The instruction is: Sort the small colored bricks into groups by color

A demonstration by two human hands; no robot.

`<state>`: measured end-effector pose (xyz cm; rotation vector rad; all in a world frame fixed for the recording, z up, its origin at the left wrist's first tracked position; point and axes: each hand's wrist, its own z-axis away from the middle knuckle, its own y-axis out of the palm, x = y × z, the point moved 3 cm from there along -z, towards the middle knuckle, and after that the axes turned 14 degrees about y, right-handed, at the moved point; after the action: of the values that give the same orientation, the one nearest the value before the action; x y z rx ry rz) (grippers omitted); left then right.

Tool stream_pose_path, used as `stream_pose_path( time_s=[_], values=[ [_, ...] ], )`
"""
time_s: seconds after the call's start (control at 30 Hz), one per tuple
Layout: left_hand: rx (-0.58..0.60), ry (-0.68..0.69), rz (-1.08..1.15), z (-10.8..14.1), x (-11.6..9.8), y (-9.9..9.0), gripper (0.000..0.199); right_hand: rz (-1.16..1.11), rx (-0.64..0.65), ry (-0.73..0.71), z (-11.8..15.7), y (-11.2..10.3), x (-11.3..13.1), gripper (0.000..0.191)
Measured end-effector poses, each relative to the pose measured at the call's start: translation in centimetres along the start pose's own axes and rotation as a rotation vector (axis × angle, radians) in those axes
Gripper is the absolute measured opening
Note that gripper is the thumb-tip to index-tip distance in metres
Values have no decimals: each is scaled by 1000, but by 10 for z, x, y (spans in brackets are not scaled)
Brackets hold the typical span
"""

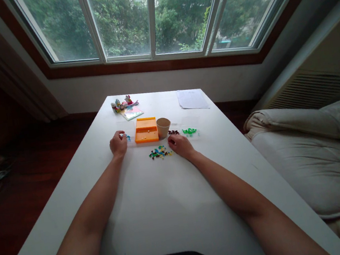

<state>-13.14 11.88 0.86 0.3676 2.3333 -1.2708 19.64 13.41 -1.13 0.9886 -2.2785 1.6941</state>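
My left hand (pixel 118 144) rests at the left, its fingers curled together beside some small blue pieces (pixel 128 137) in a clear tray. Whatever it may hold is too small to make out. Near the front of a paper cup, my right hand (pixel 179 144) has its fingers bent in, with their tips hidden. It lies just right of a mixed pile of tiny coloured pieces (pixel 160 152) and in front of dark brown pieces (pixel 173 132). Bright green pieces (pixel 189 131) lie farther right. An orange two-part tray (pixel 145 124) holding a few pale bits stands between my hands.
The brown paper cup (pixel 164 126) stands against the orange tray's right side. Small colourful figures (pixel 122 103) and a shiny pastel card or booklet (pixel 132 113) lie at the back left of the white table (pixel 163 213). Paper sheets (pixel 191 99) lie back right. A sofa (pixel 313 158) flanks the table.
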Motion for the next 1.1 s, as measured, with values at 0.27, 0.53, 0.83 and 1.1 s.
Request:
stream_pose_path(
  time_s=[0.27, 0.53, 0.83, 1.1],
  values=[
    [147, 227, 55, 8, -25, 12, 29, -321, -109, 215, -8, -8, -14, 13],
    [352, 520, 61, 27, -54, 25, 27, -796, -135, 530, -19, -3, -44, 36],
    [404, 589, 56, 31, -62, 24, 27, -873, -88, 512, -18, -3, -43, 29],
    [522, 620, 121, 36, -64, 28, 22, -616, 37, 317, -8, 1, -20, 24]
  ],
)
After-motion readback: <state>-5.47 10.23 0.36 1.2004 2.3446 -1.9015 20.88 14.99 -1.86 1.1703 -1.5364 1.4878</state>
